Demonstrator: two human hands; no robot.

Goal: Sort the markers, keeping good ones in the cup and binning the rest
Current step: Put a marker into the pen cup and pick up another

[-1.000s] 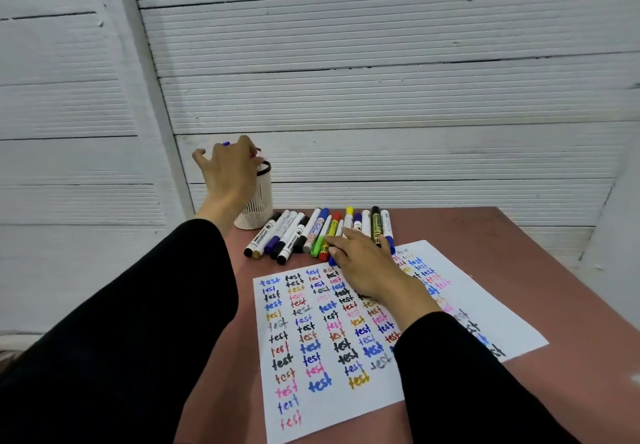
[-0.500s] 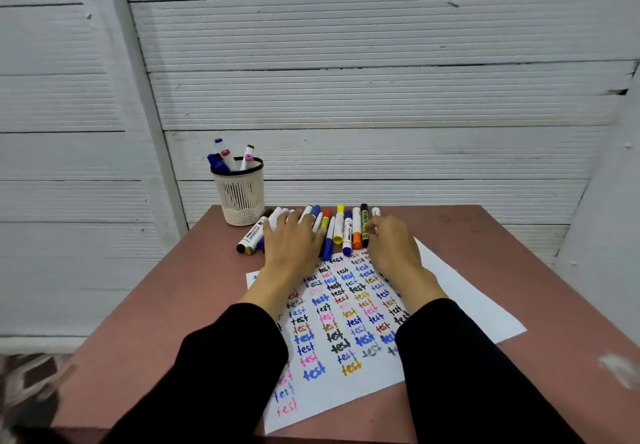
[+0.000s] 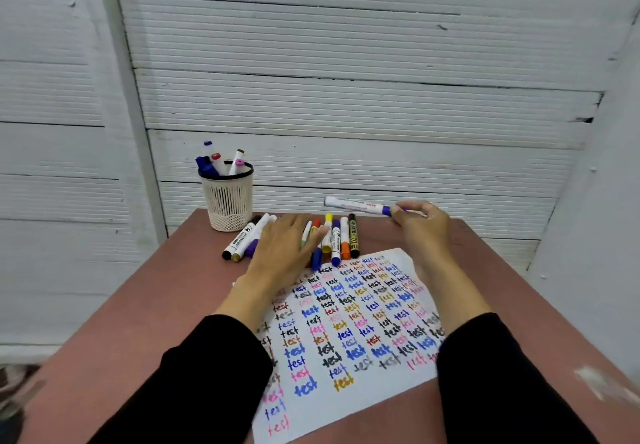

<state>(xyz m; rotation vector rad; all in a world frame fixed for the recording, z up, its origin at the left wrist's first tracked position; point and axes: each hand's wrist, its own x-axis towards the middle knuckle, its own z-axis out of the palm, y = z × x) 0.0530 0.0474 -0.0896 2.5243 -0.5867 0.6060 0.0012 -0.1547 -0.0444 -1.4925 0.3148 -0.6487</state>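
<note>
Right hand (image 3: 424,227): raised above the far side of the table, fingers curled round the blue end of a white marker (image 3: 356,204); marker lies nearly level in the air, white end pointing left, clear of the rest.
Left hand (image 3: 287,246): flat, fingers straight, resting palm-down on the row of markers (image 3: 341,239); holds nothing, covers the middle of the row.
Row: lies on the table (image 3: 138,305) just past the paper's far edge; caps seen incl. yellow, orange, blue, black; a few white-barrelled ones stick out to the left of the hand.
Cup (image 3: 228,201): white mesh w/ black rim, far-left part of table, just beside the row's left end; several markers stand in it, blue, red and pink caps up.
Paper (image 3: 346,332): white sheet near the person, rows of "test" in many colours; both black sleeves partly over its near edge.
Bin: can't see one.
Wall (image 3: 346,97): white ribbed panels behind table.
</note>
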